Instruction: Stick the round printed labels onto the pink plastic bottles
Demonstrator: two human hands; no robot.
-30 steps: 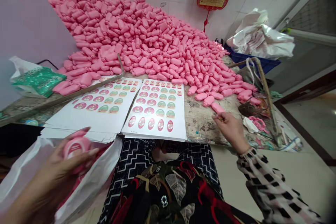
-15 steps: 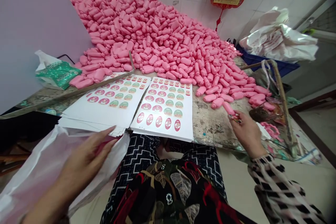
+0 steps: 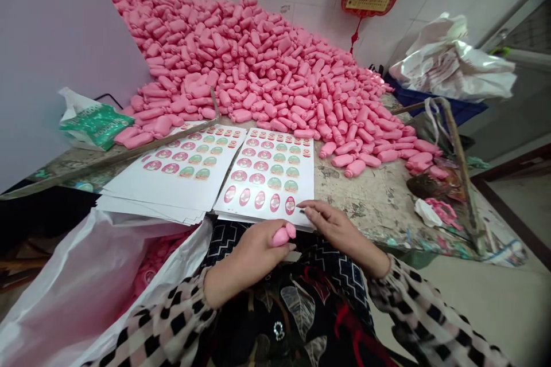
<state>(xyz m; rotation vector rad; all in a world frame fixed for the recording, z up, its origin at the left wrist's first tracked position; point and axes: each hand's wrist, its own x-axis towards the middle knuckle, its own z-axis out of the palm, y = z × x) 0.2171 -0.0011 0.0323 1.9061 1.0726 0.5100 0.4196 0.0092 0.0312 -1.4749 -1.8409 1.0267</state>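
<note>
In my left hand [image 3: 253,249] is a small pink plastic bottle [image 3: 280,237], its knobbed end toward the sticker sheets. The fingers wrap around its body and hide much of it. My right hand [image 3: 331,223] reaches over the lower right corner of the right-hand sticker sheet [image 3: 264,213], fingertips by the last red oval sticker [image 3: 290,205]. Its fingers are pinched together, and a small dark tip shows below them, too little to name. A second stack of sticker sheets [image 3: 163,195] lies to the left, with pink and green rounded stickers.
A big heap of pink bottles [image 3: 241,63] covers the back of the worktable [image 3: 361,206]. At lower left hangs a white sack [image 3: 55,281] with pink pieces inside. A green packet [image 3: 97,123] lies left; a blue crate [image 3: 447,104] with white plastic bags stands right.
My right hand has come from the table's right side to the sticker sheet. My left hand has left the sack's mouth for my lap's front, and the pink bottle is now in it.
</note>
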